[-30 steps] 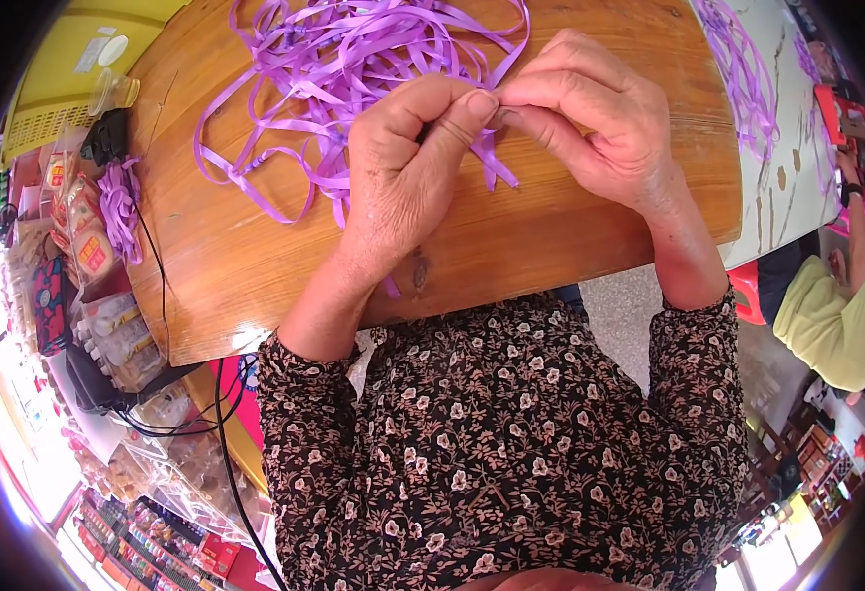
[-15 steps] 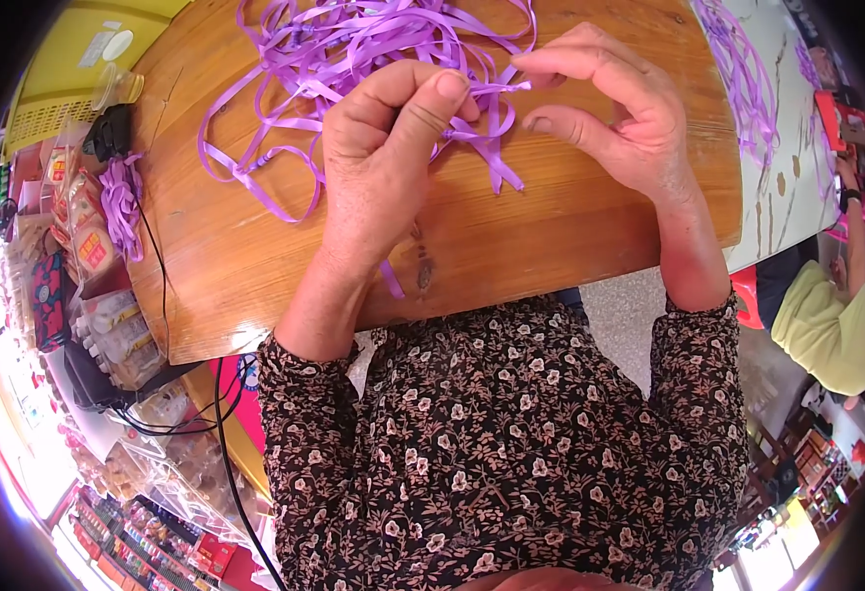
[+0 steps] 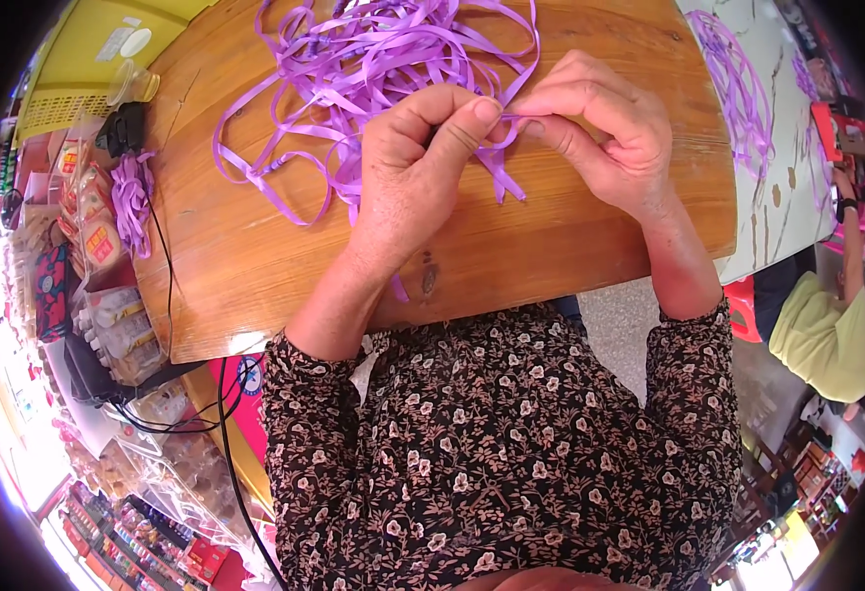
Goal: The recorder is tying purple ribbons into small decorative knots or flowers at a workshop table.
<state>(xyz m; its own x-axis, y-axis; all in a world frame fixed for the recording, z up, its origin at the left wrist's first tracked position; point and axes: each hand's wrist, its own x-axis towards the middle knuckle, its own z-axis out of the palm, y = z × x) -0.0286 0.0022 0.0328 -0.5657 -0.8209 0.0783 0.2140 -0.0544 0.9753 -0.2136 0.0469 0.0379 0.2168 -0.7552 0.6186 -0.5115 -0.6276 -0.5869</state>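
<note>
A tangled heap of purple ribbon (image 3: 383,49) lies on the wooden table at the far middle, with loops trailing to the left. My left hand (image 3: 423,153) is closed, thumb pressed on the forefinger, pinching a strand of this ribbon. From its fingertips a short length of the strand runs to my right hand (image 3: 605,133), whose thumb and forefinger pinch the strand's other side. The hands are close together over the near edge of the heap. Below them hangs a cut ribbon end (image 3: 508,187). A small ribbon tail (image 3: 399,288) shows beneath my left wrist.
More purple ribbon hangs over a white marbled table (image 3: 763,217) at right, and a bundle (image 3: 132,202) lies at the left edge. A yellow crate (image 3: 68,59), clear cup (image 3: 132,82) and black cable (image 3: 164,246) border the wooden tabletop (image 3: 285,276). A person in yellow (image 3: 827,335) sits at right.
My right thumb and forefinger have closed on the ribbon, where they were apart before. My left hand has shifted right, toward my right hand.
</note>
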